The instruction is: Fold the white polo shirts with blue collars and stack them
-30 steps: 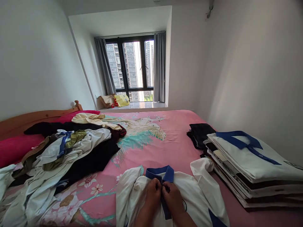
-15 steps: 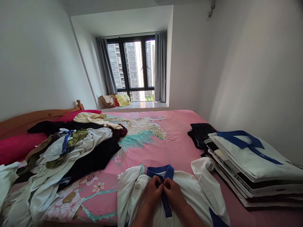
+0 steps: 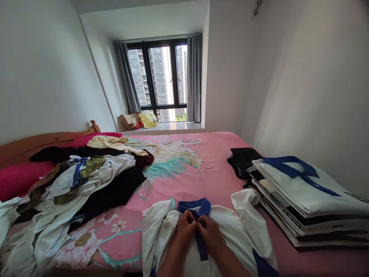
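Observation:
A white polo shirt (image 3: 233, 227) with a blue collar and blue placket lies front up on the bed's near edge, its sleeves spread to both sides. My left hand (image 3: 186, 227) pinches the placket just under the collar, fingers closed. Right beside it, my right hand (image 3: 208, 231) pinches the placket's other side, also closed. The fingertips of both hands meet at the top of the placket. Whatever button lies between them is hidden by the fingers.
A tall stack of folded shirts (image 3: 323, 204) stands at right, with folded black clothes (image 3: 243, 161) behind it. Loose unfolded clothes (image 3: 95, 184) are heaped at left. The pink floral bedsheet (image 3: 173, 184) shows between them. Bags (image 3: 148, 120) rest on the windowsill.
Both hands stay at the placket, with only slight finger movement. The whole view has shifted a little.

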### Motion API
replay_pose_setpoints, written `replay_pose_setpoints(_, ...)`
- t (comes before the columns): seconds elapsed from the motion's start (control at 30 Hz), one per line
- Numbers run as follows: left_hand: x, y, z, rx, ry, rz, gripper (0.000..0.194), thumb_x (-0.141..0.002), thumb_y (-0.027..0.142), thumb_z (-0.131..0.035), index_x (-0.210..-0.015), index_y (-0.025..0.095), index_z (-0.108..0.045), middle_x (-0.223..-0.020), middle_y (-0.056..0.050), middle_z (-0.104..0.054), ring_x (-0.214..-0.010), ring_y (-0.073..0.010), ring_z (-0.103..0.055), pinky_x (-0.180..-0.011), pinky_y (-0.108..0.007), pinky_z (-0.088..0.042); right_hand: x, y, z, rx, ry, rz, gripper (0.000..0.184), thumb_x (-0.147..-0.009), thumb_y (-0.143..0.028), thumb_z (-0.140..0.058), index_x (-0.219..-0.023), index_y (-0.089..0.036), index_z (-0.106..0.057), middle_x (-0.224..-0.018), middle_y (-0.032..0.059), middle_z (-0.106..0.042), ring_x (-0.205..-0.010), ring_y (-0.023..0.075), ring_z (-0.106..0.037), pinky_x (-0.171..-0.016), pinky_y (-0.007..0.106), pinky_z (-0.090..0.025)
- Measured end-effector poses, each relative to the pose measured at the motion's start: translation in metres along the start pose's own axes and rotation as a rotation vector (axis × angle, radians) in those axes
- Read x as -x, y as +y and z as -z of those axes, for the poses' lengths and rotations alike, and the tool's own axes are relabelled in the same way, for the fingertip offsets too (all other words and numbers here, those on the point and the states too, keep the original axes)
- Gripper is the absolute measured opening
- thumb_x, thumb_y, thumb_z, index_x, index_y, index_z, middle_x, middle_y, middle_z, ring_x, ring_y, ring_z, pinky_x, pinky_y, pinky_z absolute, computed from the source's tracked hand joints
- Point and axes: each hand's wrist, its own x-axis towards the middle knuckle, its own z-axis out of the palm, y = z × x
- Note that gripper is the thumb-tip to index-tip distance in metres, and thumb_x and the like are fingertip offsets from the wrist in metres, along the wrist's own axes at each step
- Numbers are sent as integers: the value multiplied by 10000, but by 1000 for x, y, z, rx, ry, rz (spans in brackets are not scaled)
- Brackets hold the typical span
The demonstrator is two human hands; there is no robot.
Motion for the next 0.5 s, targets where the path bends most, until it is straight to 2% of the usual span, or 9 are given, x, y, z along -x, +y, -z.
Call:
replay_pose_setpoints(0.13,-1,-1,-1,4,2,-6,151,-557,158,-548,-589,196,-405,-566,59,-402,-559,-99,-386,-550,-219,-318,-3,-2,-1,60,8,23,105,-751,-255,-498,-717,-208,-586,-715,21,-626,-671,174,-559,-644,267,-390)
replay_pose_setpoints(0.27,-4,-4,-3,2,31,-2,139,-549,157,-535,-599,197,-412,-575,61,-410,-566,-99,-392,-563,-221,-322,-9,-2,0,115,-26,26,71,-719,-209,-511,-663,-203,-554,-641,0,-587,-604,148,-516,-598,248,-357)
replay_pose_setpoints(0.5,-9,-14,-4,20,8,0,143,-550,128,-505,-652,195,-430,-608,61,-440,-575,-94,-413,-572,-213,-339,-14,4,5,46,-75,-39,51,-703,-221,-539,-677,-192,-572,-646,-21,-581,-620,123,-511,-605,222,-358)
